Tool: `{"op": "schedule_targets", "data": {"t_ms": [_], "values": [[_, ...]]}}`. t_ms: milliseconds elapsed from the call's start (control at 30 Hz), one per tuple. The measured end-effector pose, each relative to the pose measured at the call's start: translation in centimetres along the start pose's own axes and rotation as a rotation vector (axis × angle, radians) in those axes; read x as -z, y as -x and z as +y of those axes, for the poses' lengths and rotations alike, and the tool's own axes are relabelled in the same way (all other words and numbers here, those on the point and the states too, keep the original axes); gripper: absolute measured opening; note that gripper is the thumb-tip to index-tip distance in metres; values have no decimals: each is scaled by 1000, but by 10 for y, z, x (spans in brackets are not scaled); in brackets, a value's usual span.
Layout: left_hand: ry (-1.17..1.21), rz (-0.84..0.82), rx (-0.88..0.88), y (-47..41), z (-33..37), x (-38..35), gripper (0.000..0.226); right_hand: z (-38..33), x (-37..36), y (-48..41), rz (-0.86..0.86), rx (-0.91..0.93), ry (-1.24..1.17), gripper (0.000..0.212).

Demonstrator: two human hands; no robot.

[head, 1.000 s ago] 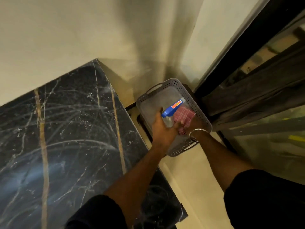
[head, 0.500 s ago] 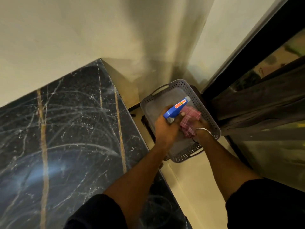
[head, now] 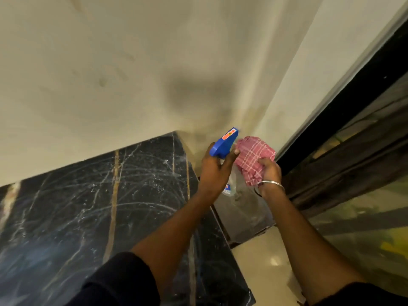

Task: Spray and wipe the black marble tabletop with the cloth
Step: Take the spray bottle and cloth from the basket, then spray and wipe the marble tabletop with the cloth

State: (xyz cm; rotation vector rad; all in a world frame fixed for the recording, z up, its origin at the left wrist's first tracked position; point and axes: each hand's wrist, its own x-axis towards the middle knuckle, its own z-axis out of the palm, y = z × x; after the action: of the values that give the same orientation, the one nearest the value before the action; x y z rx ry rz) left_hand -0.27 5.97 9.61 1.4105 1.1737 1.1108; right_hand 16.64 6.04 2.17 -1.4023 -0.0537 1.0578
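Both hands were raised off to the right of the surface (head: 92, 206), past its far right corner. Her or his left hand (head: 215, 167) was closed around the neck of the spray bottle (head: 225, 143), with the blue trigger head standing above the fist and one finger resting at the front, near the trigger. The clear body of the bottle hung below the hand and was mostly hidden. The right hand (head: 270, 173), with a metal bangle (head: 272, 183) at the wrist, was closed on the pink checked cloth (head: 254, 160), which was bunched into a loose ball just beside the bottle head, perhaps touching it.

The black marble with its gold and white veins lay to the left of both hands and nothing stood on the part that I could see. It showed many pale curved streaks, but I could not tell if these were smears or only the pattern of the stone.

To my judgement, the step was to bring the bottle over the marble and begin to spray. To do it well, the nozzle should first be turned away from the wall (head: 132, 62) and down toward the stone, and the cloth kept aside so that the mist does not fall into it. Afterwards it would help to flatten the cloth into a pad, because a ball wipes only a narrow path.
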Motion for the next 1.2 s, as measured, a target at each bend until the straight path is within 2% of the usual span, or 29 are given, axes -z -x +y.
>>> {"op": "schedule_targets", "data": {"t_ms": [67,200,300,367,433,567,633,767,933,1200], "values": [[-40,0,-60,5,14,32,36,-13,-23,32,-61,16,-14,58],[-106,13,-136,23,36,105,32,-22,-70,122,-159,55,-34,43],[-129,44,-191,43,45,160,29,-6,-99,176,-234,57,-41,58],[-116,65,-190,60,46,201,23,14,-118,207,-256,62,-21,71],[-112,112,-190,79,48,239,16,33,-136,234,-275,72,-9,68],[-17,225,-168,120,49,320,20,72,-176,304,-328,55,51,66],[25,250,-121,137,45,354,11,91,-192,333,-352,14,53,67],[-37,237,-66,167,36,420,20,128,-218,385,-440,-66,50,33],[-109,323,-19,189,30,476,19,166,-243,420,-521,-123,123,35],[-198,514,-1,215,28,515,19,189,-266,436,-617,-160,186,14]]}}
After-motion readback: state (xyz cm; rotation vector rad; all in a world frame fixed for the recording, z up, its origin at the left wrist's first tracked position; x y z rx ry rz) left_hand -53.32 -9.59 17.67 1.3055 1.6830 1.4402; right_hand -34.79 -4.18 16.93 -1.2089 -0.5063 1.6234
